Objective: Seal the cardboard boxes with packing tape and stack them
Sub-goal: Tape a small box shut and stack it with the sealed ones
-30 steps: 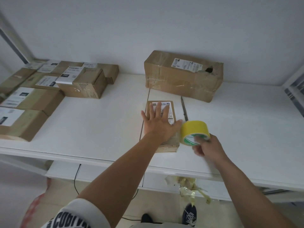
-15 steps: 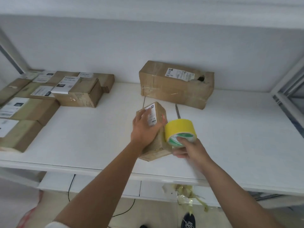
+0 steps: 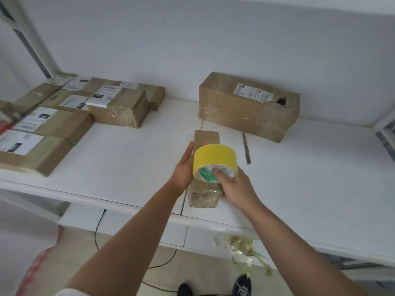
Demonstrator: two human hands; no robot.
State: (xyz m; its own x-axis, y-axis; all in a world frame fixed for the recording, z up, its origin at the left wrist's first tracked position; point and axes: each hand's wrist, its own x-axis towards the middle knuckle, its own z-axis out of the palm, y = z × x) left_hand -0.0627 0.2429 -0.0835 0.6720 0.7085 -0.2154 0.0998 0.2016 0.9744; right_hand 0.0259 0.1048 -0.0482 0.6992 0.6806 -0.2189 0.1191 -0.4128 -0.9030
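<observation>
— Where is the box being worked on?

— A small cardboard box (image 3: pixel 206 138) lies on the white tabletop (image 3: pixel 132 154), near the front edge, its long side running away from the person. It is narrow, and old clear tape shows on its near end.

— And the hands?

— The left hand (image 3: pixel 184 167) lies flat against the box's left side, fingers straight and pointing away. The right hand (image 3: pixel 234 184) grips a yellow tape roll (image 3: pixel 214 160), thumb tucked into the green-and-white core, and holds the roll over the top of the box. Its lower fingers seem to touch the box's right side near the close end. So the two hands sit on either side of the box, one pressing, one clamped on the roll.

— Is any tape pulled out?

— I cannot tell; the roll hides that part.

— What else is on the tabletop?

— A large taped box (image 3: pixel 249 105) with a label and a hole stands against the wall behind. A cluster of labelled boxes (image 3: pixel 64 118) fills the left side. A thin brown stick-like tool (image 3: pixel 246 151) lies just right of the small box. Crumpled tape scraps (image 3: pixel 245 251) hang below the front edge.
</observation>
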